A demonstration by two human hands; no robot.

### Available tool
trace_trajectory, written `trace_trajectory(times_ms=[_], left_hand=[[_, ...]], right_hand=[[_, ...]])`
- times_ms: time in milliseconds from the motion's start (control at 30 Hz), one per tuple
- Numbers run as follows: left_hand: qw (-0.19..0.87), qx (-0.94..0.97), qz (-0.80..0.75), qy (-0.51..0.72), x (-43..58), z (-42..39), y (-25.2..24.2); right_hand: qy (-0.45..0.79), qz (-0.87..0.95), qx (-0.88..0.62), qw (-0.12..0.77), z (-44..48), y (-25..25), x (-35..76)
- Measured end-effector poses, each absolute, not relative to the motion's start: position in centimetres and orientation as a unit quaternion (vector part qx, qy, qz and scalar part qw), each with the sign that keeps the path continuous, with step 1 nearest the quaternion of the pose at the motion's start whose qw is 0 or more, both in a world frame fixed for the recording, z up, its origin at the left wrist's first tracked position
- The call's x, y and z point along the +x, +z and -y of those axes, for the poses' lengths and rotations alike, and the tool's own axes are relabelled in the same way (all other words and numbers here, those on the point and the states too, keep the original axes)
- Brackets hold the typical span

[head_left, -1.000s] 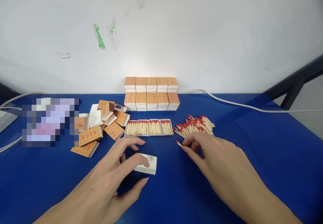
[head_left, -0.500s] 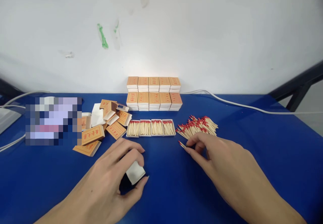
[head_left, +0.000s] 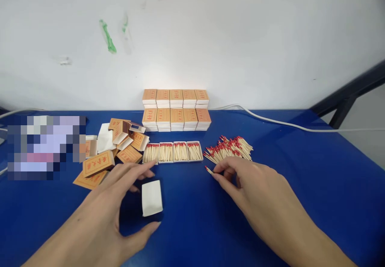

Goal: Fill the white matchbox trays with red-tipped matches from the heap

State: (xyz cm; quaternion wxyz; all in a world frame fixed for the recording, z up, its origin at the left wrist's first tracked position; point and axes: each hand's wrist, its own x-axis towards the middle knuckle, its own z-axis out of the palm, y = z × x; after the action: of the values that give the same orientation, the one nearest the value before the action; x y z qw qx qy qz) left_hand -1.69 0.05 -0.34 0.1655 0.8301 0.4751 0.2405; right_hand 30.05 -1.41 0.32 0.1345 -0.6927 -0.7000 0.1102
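Observation:
An empty white matchbox tray (head_left: 152, 197) lies on the blue table (head_left: 300, 186) between the thumb and fingers of my left hand (head_left: 111, 206), which is spread open around it without gripping. My right hand (head_left: 252, 186) rests at the near edge of a loose pile of red-tipped matches (head_left: 230, 149), its fingers pinched on one match (head_left: 209, 170). A row of several trays filled with matches (head_left: 173, 151) sits just beyond both hands.
Two stacked rows of orange matchboxes (head_left: 176, 110) stand against the white wall. A jumble of orange sleeves and white trays (head_left: 114, 150) lies at the left. A white cable (head_left: 270, 120) runs along the back right. A dark metal frame (head_left: 349, 98) stands at the far right.
My left hand turned the white tray from crosswise to lengthwise, set it flat and opened its fingers. My right hand stayed at the pile with the match.

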Motion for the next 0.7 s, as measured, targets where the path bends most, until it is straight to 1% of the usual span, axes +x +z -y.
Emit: trace_trajectory(times_ms=[67,233,500,700], left_hand=[[0.205,0.823,-0.48,0.223,-2.1,-0.3,-0.4],[0.254,0.815,-0.477,0.211,-1.3,-0.1,-0.9],[0.277,0.81,-0.461,0.233,-0.1,0.2,-1.2],[0.268,0.814,-0.461,0.23,-0.5,0.4,-1.5]], right_hand=[[0.113,0.695,-0.698,0.13,1.3,0.3,29.9],[0.163,0.678,-0.706,0.123,1.2,0.7,29.8],[0.252,0.666,-0.684,0.156,1.7,1.0,28.2],[0.263,0.672,-0.671,0.171,1.9,0.9,27.9]])
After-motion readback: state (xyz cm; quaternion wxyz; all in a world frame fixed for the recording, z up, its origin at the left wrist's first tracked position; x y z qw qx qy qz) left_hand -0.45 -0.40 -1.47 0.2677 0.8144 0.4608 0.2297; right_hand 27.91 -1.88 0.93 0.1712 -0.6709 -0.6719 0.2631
